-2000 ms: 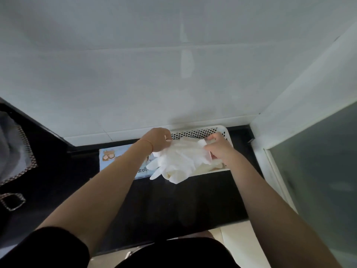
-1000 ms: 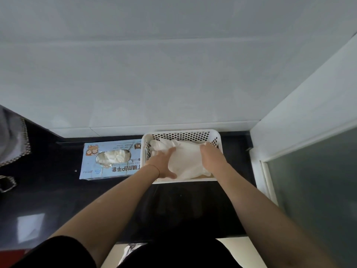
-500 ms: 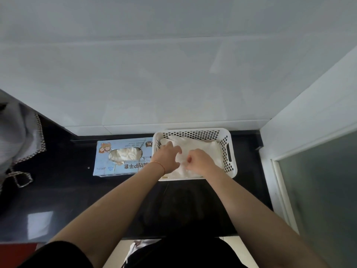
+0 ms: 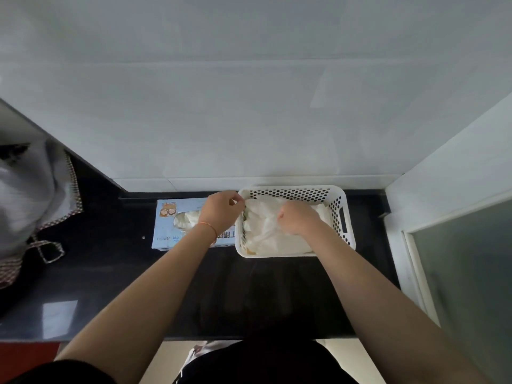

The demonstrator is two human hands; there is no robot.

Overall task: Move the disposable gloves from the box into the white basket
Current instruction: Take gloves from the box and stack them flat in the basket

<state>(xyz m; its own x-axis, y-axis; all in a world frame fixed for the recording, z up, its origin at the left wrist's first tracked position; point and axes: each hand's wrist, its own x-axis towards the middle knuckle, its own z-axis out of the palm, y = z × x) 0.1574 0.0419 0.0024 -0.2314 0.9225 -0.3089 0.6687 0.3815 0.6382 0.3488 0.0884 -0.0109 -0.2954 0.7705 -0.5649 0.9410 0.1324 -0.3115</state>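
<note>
A white perforated basket (image 4: 349, 234) stands on the black counter against the wall. A heap of translucent white disposable gloves (image 4: 263, 235) lies inside it. My right hand (image 4: 297, 220) is down in the basket, fingers curled into the heap and gripping the gloves. Left of the basket lies the light-blue glove box (image 4: 166, 235), with more gloves (image 4: 185, 219) showing in its opening. My left hand (image 4: 221, 212) hovers over the box's right end with curled fingers, fingertips at the basket's left rim. Whether it pinches a glove edge there is unclear.
The glossy black counter (image 4: 249, 295) runs from a grey cloth with checked trim (image 4: 30, 189) at the far left to a white frame with a frosted glass panel (image 4: 471, 273) on the right. A white tiled wall stands directly behind the box and the basket.
Both hands carried the bundle of gloves from above the box into the basket and pushed it down. Since half a second ago my left hand has drawn back left to the basket's rim.
</note>
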